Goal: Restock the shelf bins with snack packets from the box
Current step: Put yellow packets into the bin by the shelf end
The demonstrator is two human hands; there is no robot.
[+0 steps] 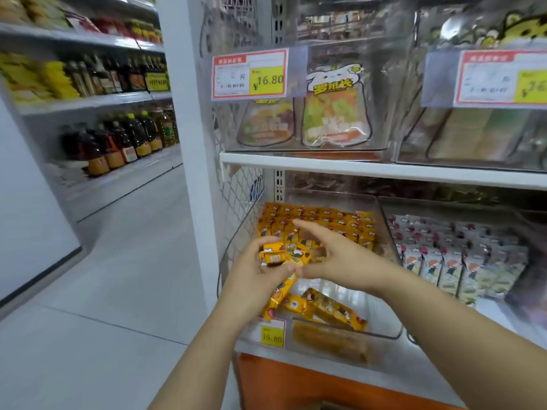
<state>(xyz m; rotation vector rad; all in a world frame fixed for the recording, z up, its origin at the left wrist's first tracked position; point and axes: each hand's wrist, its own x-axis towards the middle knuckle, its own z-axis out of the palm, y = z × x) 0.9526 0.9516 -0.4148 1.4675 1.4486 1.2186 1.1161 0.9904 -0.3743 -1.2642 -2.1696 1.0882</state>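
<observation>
- Left grip [251, 279]: fingers curled round a bundle of small orange-yellow foil snack packets [284, 254], held over the left side of the clear plastic shelf bin [381, 332].
- Right grip [334, 255]: fingers spread, holding nothing, thumb tip just beside the bundle.
- Bundle lies immediately left of the right grip; one packet hangs lengthwise towards the near-left.
- Judgement: the right grip is best placed to draw packets off.

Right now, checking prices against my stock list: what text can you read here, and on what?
"¥16.80": upper left price tag.
"罗班长": pouch to the right of it.
"15.80": lower price tag.
"¥26": upper right price tag, rest cut off.
Tags' small print and yellow packets: too blurred to read.
</observation>
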